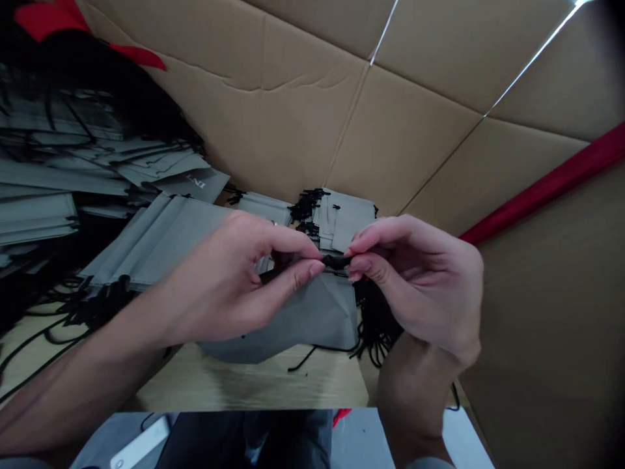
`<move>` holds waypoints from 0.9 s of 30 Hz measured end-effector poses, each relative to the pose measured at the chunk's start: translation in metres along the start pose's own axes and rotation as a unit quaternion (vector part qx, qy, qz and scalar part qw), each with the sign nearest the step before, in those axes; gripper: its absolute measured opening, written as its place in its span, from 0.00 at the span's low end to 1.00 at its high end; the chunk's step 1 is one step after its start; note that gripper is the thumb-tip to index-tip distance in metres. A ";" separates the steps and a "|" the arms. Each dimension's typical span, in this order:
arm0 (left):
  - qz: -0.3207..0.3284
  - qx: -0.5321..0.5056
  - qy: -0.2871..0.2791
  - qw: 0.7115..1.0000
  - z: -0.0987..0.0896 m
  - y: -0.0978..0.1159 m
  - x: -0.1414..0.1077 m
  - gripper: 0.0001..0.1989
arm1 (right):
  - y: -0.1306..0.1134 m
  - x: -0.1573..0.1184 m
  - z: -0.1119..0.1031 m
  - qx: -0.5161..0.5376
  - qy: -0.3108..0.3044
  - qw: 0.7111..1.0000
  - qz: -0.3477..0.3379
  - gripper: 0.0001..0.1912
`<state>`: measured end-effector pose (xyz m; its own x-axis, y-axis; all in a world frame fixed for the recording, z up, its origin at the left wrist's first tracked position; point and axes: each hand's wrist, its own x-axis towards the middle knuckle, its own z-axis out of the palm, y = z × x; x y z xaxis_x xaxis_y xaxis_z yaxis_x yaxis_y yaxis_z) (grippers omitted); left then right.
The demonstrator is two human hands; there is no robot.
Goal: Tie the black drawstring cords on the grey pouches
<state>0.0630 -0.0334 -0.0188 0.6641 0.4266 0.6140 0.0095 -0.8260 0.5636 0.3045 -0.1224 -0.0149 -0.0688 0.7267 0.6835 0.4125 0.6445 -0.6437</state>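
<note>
Between my two hands, a short stretch of black cord (336, 262) is pinched from both sides. My left hand (258, 273) is closed, thumb and forefinger gripping the cord's left part. From the right, my right hand (415, 280) holds the other part in the same kind of pinch. Just beneath them is a grey drawstring pouch (303, 319), whose link to the cord is partly hidden by my fingers. A loose black cord end (303, 359) lies on the table below the pouch.
Grey pouches (161, 238) with black cords lie stacked at the left, with a higher pile (97, 163) behind. More pouches (359, 215) sit at the back against a cardboard wall (293, 85). A red strip (547, 189) runs along the right. The wooden table's edge (254, 397) is in front.
</note>
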 end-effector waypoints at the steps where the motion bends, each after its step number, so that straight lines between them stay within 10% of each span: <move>1: 0.000 0.003 -0.008 1.000 -0.001 0.000 0.000 0.12 | 0.000 0.000 0.000 -0.008 0.005 1.000 -0.001 0.13; 9: 0.005 0.004 -0.030 1.000 -0.003 -0.001 0.001 0.14 | 0.004 0.003 0.001 -0.003 -0.092 0.995 -0.040 0.19; 27: 0.058 -0.040 -0.108 0.992 -0.022 -0.003 0.000 0.12 | 0.010 0.005 0.007 0.020 -0.107 0.990 -0.089 0.11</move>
<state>0.0462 -0.0231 -0.0085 0.8025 0.2332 0.5492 -0.1300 -0.8300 0.5424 0.3022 -0.1108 -0.0196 -0.3297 0.6316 0.7017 0.3401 0.7729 -0.5358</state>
